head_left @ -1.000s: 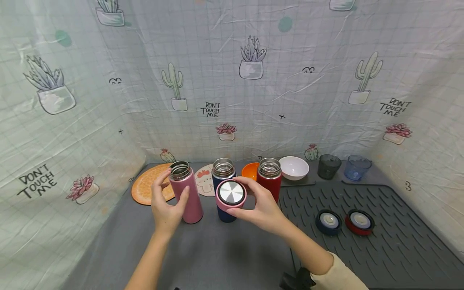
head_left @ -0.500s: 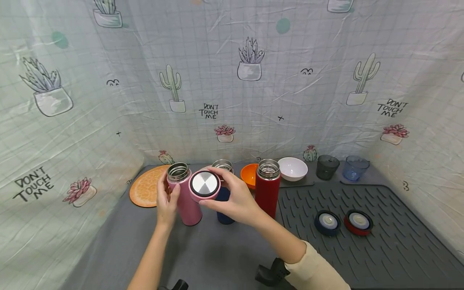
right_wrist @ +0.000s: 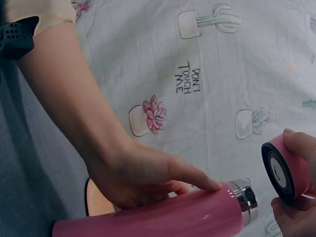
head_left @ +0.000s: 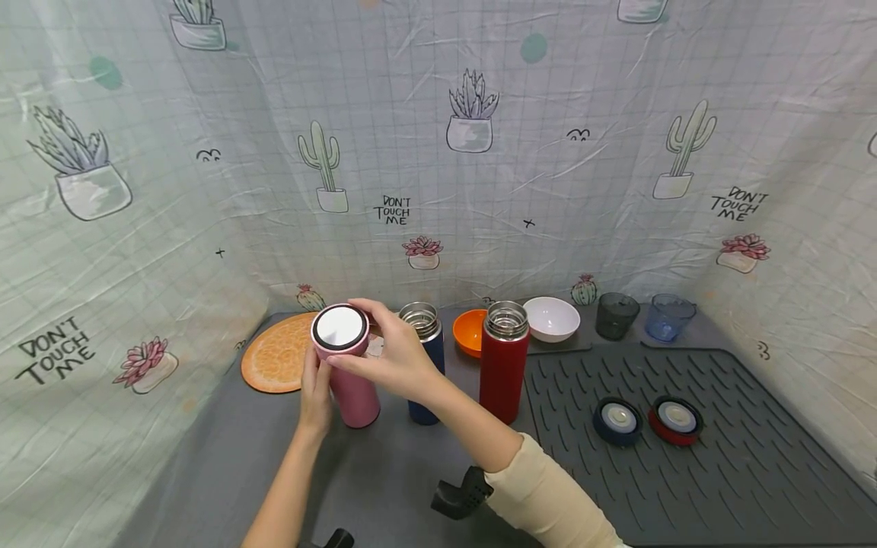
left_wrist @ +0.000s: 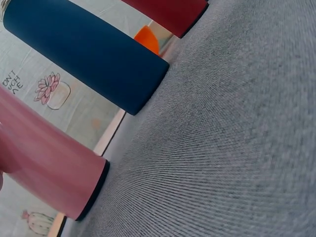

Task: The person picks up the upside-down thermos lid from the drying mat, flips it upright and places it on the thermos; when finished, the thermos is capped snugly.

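Note:
A pink bottle stands on the grey table, and my left hand grips its body from the left. My right hand pinches the pink lid by its rim, right over the bottle's mouth. In the right wrist view the lid is tilted and a small gap shows between it and the bottle's steel neck. There my left hand wraps the pink bottle. The left wrist view shows only the base of the pink bottle.
A blue bottle and a red bottle stand open just to the right. Behind them are an orange bowl, a white bowl, a dark cup and a blue cup. A blue lid and a red lid lie on the ribbed mat. An orange placemat lies at the left.
My right hand has carried the pink lid leftward from in front of the blue bottle to over the pink bottle's mouth. My left hand has closed round the pink bottle.

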Tool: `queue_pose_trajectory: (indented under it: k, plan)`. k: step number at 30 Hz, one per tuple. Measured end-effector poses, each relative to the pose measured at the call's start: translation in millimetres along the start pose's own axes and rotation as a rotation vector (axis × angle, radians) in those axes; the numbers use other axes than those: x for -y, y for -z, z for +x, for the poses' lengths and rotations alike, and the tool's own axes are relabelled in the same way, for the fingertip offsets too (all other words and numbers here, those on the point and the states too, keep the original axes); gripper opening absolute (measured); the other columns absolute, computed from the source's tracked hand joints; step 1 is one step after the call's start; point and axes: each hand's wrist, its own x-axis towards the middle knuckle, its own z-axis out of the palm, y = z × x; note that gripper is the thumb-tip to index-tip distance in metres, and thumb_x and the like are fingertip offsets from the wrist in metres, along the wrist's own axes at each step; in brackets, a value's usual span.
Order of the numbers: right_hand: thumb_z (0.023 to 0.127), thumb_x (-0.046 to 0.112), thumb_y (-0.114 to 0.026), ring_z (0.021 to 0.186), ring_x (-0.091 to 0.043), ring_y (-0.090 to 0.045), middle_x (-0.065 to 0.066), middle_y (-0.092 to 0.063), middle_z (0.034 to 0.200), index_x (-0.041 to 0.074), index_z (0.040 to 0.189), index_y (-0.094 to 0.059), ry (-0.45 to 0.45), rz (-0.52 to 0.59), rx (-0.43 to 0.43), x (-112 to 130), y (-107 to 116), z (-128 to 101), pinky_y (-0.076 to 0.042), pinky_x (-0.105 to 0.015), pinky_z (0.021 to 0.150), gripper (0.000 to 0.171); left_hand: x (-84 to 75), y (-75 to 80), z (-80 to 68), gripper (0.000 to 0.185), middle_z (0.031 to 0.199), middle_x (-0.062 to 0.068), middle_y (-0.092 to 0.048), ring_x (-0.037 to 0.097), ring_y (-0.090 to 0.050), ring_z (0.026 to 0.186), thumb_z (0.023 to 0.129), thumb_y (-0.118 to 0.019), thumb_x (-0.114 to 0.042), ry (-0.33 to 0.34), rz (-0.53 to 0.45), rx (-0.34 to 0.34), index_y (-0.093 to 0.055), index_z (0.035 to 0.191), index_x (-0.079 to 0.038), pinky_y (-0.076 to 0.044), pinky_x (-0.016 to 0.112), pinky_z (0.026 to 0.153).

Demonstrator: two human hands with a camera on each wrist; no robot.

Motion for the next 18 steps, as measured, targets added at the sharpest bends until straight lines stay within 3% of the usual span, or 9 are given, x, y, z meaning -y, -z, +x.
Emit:
queue_pose_trajectory:
  k: [7,10,14,18]
  plan:
    - [0.073,0.022,-0.078,0.102,-0.006,-0.052,0.000,-0.058,0.114,0.006,0.127,-0.046,-0.007,-0.030,-0.013,-13,-16,11,-0.044,-0.020,0.084,0.065,-12.1,-3.5,-1.3,0.045,0.125,0.002,-0.043,0.013,-0.044,0.109,0.100,-0.032,-0.021,0.016,-0.008,0.018,-0.026,0.141,-0.003,-0.038,0.021,0.087]
    - [0.074,0.024,-0.077,0.104,-0.006,-0.052,-0.001,-0.057,0.116,0.007,0.129,-0.045,-0.035,-0.057,-0.032,-19,-23,13,-0.043,-0.020,0.085,0.066,-7.6,-2.3,-1.1,0.042,0.124,0.003,-0.044,0.014,-0.044,0.107,0.100,-0.031,-0.019,0.021,-0.012,0.012,-0.029,0.139,-0.004,-0.039,0.021,0.086]
    - [0.075,0.026,-0.076,0.106,-0.007,-0.051,-0.002,-0.056,0.118,0.008,0.131,-0.044,-0.070,-0.067,-0.051,-23,-28,17,-0.044,-0.021,0.084,0.067,10.7,3.2,0.4,0.035,0.117,0.003,-0.048,0.014,-0.046,0.101,0.100,-0.030,-0.017,-0.008,-0.015,0.011,-0.037,0.133,-0.008,-0.040,0.022,0.080]
    - [0.076,0.027,-0.074,0.105,-0.007,-0.052,-0.003,-0.055,0.118,0.009,0.131,-0.043,-0.096,-0.043,-0.056,-26,-31,21,-0.045,-0.021,0.083,0.066,7.5,1.8,0.4,0.035,0.115,0.001,-0.049,0.012,-0.047,0.101,0.100,-0.029,-0.017,-0.060,-0.010,0.022,-0.037,0.132,-0.005,-0.039,0.021,0.081]
